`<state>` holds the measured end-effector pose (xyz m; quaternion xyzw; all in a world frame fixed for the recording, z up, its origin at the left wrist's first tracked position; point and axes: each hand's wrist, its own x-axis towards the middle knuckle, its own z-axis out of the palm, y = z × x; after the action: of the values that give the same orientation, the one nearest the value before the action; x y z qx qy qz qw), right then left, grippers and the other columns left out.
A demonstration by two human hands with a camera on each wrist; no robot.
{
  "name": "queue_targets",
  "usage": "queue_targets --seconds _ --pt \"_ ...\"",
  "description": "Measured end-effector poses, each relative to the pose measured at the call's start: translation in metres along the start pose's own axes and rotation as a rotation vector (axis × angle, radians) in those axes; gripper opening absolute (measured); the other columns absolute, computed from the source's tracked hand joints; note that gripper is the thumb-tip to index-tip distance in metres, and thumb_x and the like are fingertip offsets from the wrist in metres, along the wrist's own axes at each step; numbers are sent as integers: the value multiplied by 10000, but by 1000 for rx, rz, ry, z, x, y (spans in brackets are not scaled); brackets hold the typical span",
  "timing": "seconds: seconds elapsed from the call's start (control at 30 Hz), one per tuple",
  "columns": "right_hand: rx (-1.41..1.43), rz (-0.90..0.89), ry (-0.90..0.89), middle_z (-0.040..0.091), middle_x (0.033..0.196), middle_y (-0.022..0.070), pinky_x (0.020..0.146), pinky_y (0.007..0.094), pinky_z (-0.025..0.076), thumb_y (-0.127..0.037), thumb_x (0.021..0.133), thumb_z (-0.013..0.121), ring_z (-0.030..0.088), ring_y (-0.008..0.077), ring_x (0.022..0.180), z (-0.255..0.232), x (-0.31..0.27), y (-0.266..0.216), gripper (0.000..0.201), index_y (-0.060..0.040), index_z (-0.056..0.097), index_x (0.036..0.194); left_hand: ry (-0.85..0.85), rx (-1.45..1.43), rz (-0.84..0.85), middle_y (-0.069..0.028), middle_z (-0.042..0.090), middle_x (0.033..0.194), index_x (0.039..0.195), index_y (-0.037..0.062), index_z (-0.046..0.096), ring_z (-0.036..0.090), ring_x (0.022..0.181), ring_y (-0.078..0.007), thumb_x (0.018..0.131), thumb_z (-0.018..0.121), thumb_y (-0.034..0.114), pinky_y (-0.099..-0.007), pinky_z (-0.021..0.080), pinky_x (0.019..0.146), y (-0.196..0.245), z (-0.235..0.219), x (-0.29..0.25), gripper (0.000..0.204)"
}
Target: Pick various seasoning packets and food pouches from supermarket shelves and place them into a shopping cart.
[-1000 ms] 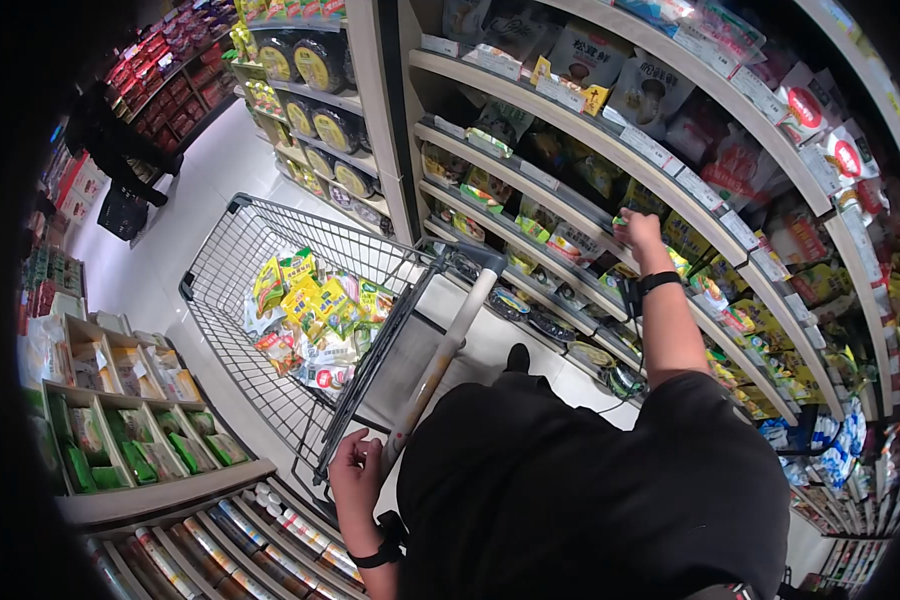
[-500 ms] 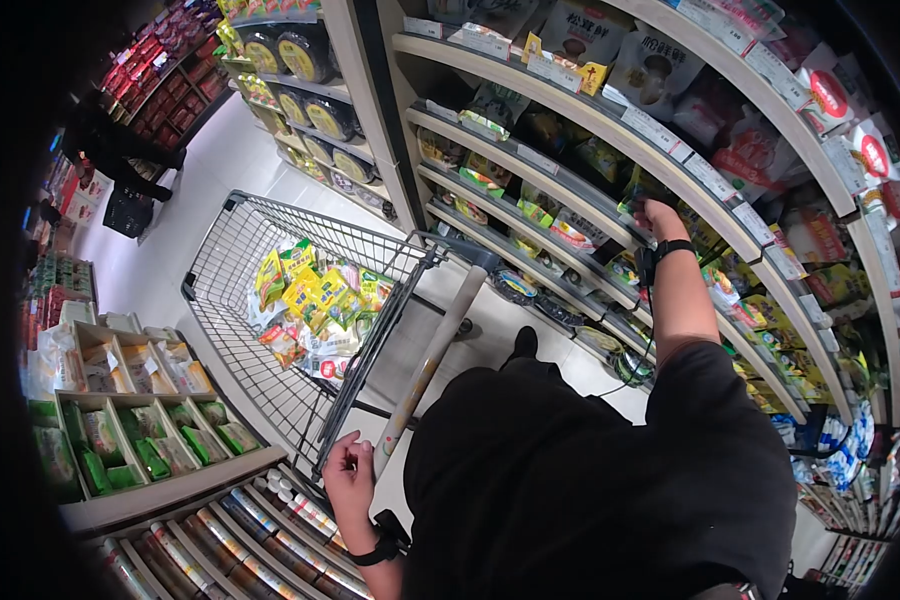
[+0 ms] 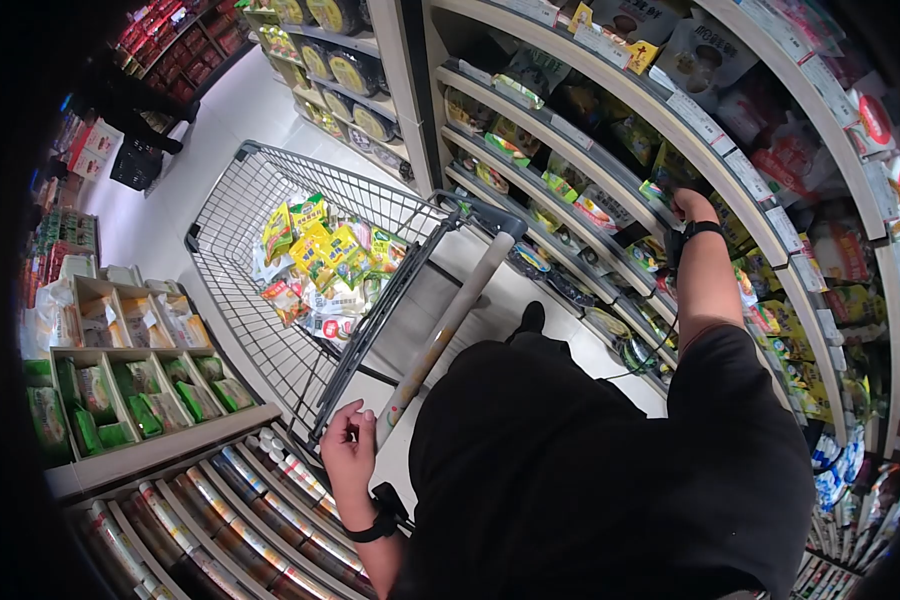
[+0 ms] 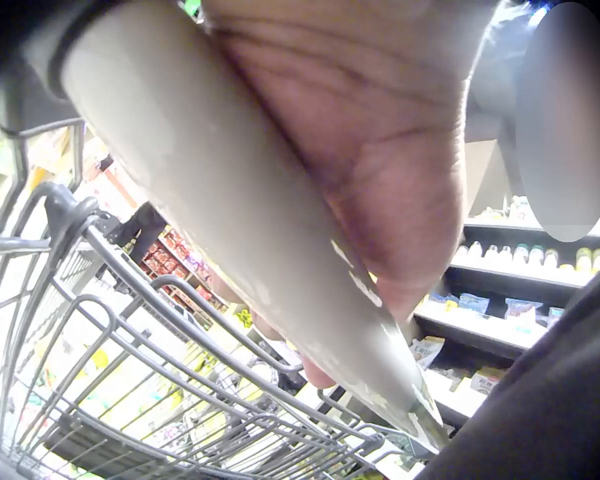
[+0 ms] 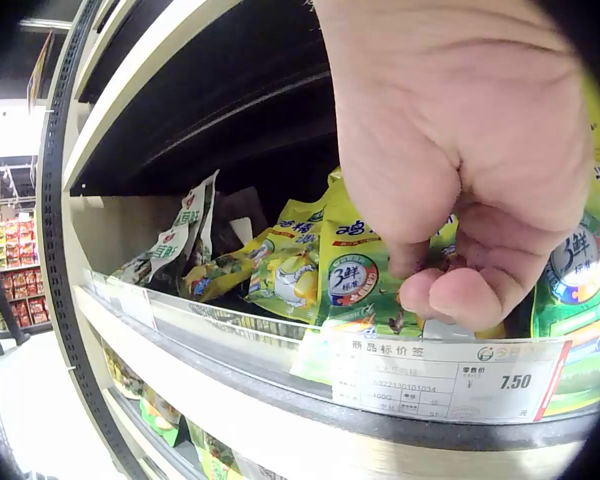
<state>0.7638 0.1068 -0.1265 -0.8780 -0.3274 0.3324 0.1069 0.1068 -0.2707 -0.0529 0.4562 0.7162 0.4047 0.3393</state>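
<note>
My right hand (image 3: 692, 208) reaches into a middle shelf of the rack on the right. In the right wrist view its thumb and curled fingertips pinch a yellow-green packet (image 5: 352, 275) behind the price label (image 5: 445, 380); the gripped edge is partly hidden. My left hand (image 3: 350, 447) is beside the near end of the cart handle (image 3: 440, 350), fingers loosely curled and not wrapped round it. In the left wrist view the palm (image 4: 380, 150) lies against the pale handle (image 4: 240, 220). Several packets (image 3: 325, 255) lie heaped in the wire cart (image 3: 240, 320).
A low display of green packets (image 3: 140, 395) and a rack of tubes (image 3: 220, 500) stand left of the cart. A shelf post (image 3: 410, 100) rises beyond it. A person in dark clothes (image 3: 135, 105) stands in the aisle with a basket (image 3: 135, 165).
The head view has shifted. My right hand stays at the same shelf, with more of a green packet showing beside it. My left hand remains beside the handle, and the cart's heap looks unchanged.
</note>
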Motion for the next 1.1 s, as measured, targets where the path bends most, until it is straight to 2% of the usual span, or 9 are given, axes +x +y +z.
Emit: queue_targets --seconds 0.2,0.43,0.63,0.67,0.8,0.9,0.93,1.03,1.1 --pt "56 5 15 570 669 64 476 323 448 -169 889 449 492 202 498 -5 -6 -4 215 -57 556 740 -10 18 8 -17 611 715 1069 -32 630 527 637 -63 889 666 101 -211 446 603 2 -2 0 226" --pt "281 -150 157 544 648 66 422 302 386 -102 896 411 477 178 483 -2 -25 -6 202 -63 557 761 -24 -23 -23 -13 609 725 1066 -32 629 525 639 -57 885 659 68 -204 445 601 0 -2 0 210" --pt "725 -191 223 533 637 68 397 296 352 -70 897 389 469 167 473 0 -64 -19 213 -70 556 766 -36 -12 -13 -12 615 725 1052 -31 631 539 643 -57 873 661 37 -202 449 605 -2 -3 1 194" --pt "806 -182 234 524 620 58 374 291 300 -77 922 400 431 138 441 3 -76 -24 206 -73 547 777 -41 -6 -13 -13 616 725 1049 -31 632 542 645 -57 872 660 35 -201 450 608 0 -3 0 191" --pt "864 -213 74 516 599 33 358 275 289 -191 970 473 401 120 390 8 -144 -30 254 -38 537 777 -37 -55 -6 -18 619 738 1043 -33 632 540 666 -54 874 657 33 -195 449 632 -3 -4 -1 183" --pt "893 -335 -48 447 508 4 330 254 255 -253 999 465 369 101 361 28 -188 -22 365 -92 480 671 15 -128 -4 -40 633 781 1030 -11 645 551 712 -82 861 667 38 -221 454 687 -3 -5 -2 177" --pt "922 -355 -249 437 500 2 319 251 241 -258 1003 452 363 100 356 33 -204 -18 385 -94 481 655 24 -72 56 -45 637 799 1026 -2 650 554 726 -96 852 670 34 -233 455 703 -2 -5 -1 179" --pt "742 -377 -388 421 476 -2 303 248 212 -263 1003 456 307 89 328 58 -270 -24 402 -87 481 643 36 46 172 -61 648 852 1007 22 665 562 761 -136 824 676 23 -267 455 741 19 -7 2 183" --pt "847 -365 -536 442 486 6 302 229 224 -222 993 489 319 78 332 76 -324 -41 366 -70 498 660 10 58 160 -73 655 884 987 34 676 563 770 -159 805 677 15 -286 455 754 43 -8 1 182"
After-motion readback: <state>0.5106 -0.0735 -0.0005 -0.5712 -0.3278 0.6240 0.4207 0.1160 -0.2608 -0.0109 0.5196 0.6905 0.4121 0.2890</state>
